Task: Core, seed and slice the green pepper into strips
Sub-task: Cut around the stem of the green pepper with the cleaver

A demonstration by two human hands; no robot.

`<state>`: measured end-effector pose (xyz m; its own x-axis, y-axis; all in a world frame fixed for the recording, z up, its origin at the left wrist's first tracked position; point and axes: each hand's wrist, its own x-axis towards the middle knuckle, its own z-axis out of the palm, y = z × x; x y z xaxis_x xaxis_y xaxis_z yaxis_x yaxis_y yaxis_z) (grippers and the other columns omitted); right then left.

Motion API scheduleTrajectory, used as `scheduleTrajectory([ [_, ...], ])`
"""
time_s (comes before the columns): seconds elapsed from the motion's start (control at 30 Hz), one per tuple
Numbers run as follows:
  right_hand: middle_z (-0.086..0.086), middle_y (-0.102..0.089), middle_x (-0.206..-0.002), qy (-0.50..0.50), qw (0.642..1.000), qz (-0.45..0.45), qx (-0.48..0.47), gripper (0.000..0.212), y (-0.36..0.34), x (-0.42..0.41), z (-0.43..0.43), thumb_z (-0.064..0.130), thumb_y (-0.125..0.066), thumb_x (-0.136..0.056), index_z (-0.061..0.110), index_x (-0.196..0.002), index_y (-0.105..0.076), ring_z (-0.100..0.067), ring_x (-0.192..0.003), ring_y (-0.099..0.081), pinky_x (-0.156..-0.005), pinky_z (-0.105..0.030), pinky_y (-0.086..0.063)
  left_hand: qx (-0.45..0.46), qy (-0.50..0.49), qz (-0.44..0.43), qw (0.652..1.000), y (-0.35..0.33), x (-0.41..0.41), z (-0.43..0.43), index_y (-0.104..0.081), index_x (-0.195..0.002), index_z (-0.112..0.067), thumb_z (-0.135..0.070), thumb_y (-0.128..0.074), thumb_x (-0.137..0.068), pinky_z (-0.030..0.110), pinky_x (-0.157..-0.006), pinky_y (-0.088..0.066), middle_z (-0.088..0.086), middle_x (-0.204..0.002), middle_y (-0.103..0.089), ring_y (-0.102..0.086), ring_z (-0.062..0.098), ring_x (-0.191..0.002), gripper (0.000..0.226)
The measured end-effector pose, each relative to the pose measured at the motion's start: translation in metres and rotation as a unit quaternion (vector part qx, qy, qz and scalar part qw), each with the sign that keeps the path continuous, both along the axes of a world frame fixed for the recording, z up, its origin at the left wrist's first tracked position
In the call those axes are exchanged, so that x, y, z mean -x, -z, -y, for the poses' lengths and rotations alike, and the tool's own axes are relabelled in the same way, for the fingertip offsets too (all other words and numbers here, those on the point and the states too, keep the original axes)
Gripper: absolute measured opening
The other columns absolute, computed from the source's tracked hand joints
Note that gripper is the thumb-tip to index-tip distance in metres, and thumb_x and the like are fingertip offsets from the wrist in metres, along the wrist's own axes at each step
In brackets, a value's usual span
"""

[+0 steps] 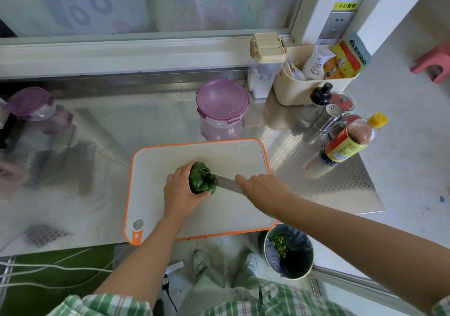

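Where both hands work, a shiny metal counter (316, 181) spreads out below them. On it, right under the hands, lies a white cutting board (170, 218) with an orange edge. Below the right arm, off the counter, is a round bin (289, 252) with a dark bag and green bits inside. Past the hands, beyond the far edge of the board, sits a tub (222, 101) with a purple lid. Well off to the right of the right hand is a sauce bottle (341, 147) with a yellow cap. The left hand (181, 190) curls round the green pepper (202, 181) and holds it on the board, with the thumb on the near side. The right hand (263, 186) grips the knife (229, 184), and the handle is hidden in the fist. The blade meets the right side of the pepper. The pepper sits between the two hands, near the middle of the board.
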<state>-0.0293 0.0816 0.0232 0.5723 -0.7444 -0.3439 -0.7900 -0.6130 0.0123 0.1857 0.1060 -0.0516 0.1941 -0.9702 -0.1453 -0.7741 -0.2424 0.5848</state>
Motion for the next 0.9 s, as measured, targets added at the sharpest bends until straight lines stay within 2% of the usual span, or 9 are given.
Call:
scheduleTrajectory([
  [0.07,-0.008,-0.061,-0.091,0.009,1.0,0.003,0.008,0.027,0.006,0.001,-0.006,0.005,-0.044,-0.095,0.013,-0.12,-0.038,-0.03,-0.069,-0.052,-0.057,-0.037,-0.032,-0.004,-0.009,0.009,1.0,0.001,0.002,0.001,-0.045,-0.141,-0.022,-0.039,-0.086,-0.063,0.038,-0.096,-0.042,0.0,-0.137,-0.053,-0.048,0.03,-0.114,0.09],
  [0.13,-0.009,-0.063,-0.091,0.014,1.0,0.002,0.008,0.033,0.01,-0.002,-0.013,-0.001,-0.044,-0.091,0.011,-0.121,-0.038,-0.033,-0.077,-0.061,-0.058,-0.037,-0.033,-0.003,-0.028,0.014,1.0,0.0,0.007,0.002,-0.044,-0.141,-0.023,-0.041,-0.085,-0.064,0.039,-0.095,-0.042,0.0,-0.137,-0.052,-0.048,0.031,-0.114,0.089],
  [0.23,-0.012,-0.064,-0.095,0.029,0.999,0.006,-0.011,0.034,0.014,-0.006,-0.022,-0.003,-0.043,-0.09,0.009,-0.121,-0.038,-0.036,-0.087,-0.063,-0.06,-0.037,-0.031,-0.013,-0.049,0.039,0.998,-0.003,0.019,0.007,-0.043,-0.141,-0.025,-0.044,-0.083,-0.066,0.04,-0.091,-0.043,0.0,-0.137,-0.052,-0.047,0.032,-0.113,0.086],
  [0.37,-0.016,-0.059,-0.103,0.046,0.996,0.038,-0.07,0.024,0.009,0.009,0.003,0.019,-0.042,-0.1,0.011,-0.122,-0.04,-0.035,-0.093,-0.059,-0.065,-0.035,-0.034,-0.048,0.041,0.034,0.997,-0.004,0.001,0.017,-0.045,-0.14,-0.029,-0.049,-0.082,-0.059,0.037,-0.094,-0.042,-0.004,-0.136,-0.054,-0.051,0.03,-0.112,0.091],
  [0.47,-0.018,-0.057,-0.105,0.005,0.994,0.037,-0.101,0.028,0.0,0.008,0.023,0.026,-0.046,-0.099,0.011,-0.124,-0.043,-0.035,-0.095,-0.058,-0.067,-0.034,-0.033,-0.079,0.078,-0.02,0.994,-0.01,-0.025,0.021,-0.046,-0.14,-0.031,-0.035,-0.089,-0.058,0.035,-0.099,-0.041,-0.006,-0.135,-0.056,-0.052,0.025,-0.117,0.092],
  [0.6,-0.014,-0.058,-0.103,0.018,0.998,0.03,-0.051,0.025,0.004,-0.004,0.015,0.016,-0.042,-0.099,0.013,-0.123,-0.041,-0.034,-0.092,-0.059,-0.064,-0.035,-0.031,-0.065,0.032,-0.05,0.996,-0.012,-0.021,0.017,-0.048,-0.139,-0.03,-0.03,-0.09,-0.059,0.032,-0.098,-0.039,-0.006,-0.133,-0.057,-0.051,0.024,-0.118,0.09],
  [0.7,-0.012,-0.06,-0.1,0.028,0.999,0.03,-0.01,0.032,0.01,-0.003,-0.001,0.004,-0.041,-0.094,0.012,-0.125,-0.037,-0.034,-0.088,-0.061,-0.062,-0.037,-0.032,-0.029,-0.018,-0.034,0.999,-0.006,-0.003,0.015,-0.05,-0.137,-0.025,-0.033,-0.09,-0.059,0.033,-0.096,-0.038,-0.001,-0.132,-0.057,-0.051,0.029,-0.115,0.088],
  [0.9,-0.01,-0.064,-0.096,0.068,0.997,0.021,-0.016,0.031,0.017,-0.015,-0.018,-0.004,-0.044,-0.09,0.01,-0.118,-0.038,-0.033,-0.085,-0.063,-0.06,-0.037,-0.032,-0.02,-0.072,0.028,0.997,-0.002,0.021,0.016,-0.047,-0.138,-0.023,-0.044,-0.086,-0.063,0.036,-0.092,-0.04,0.001,-0.133,-0.055,-0.049,0.031,-0.11,0.087],
])
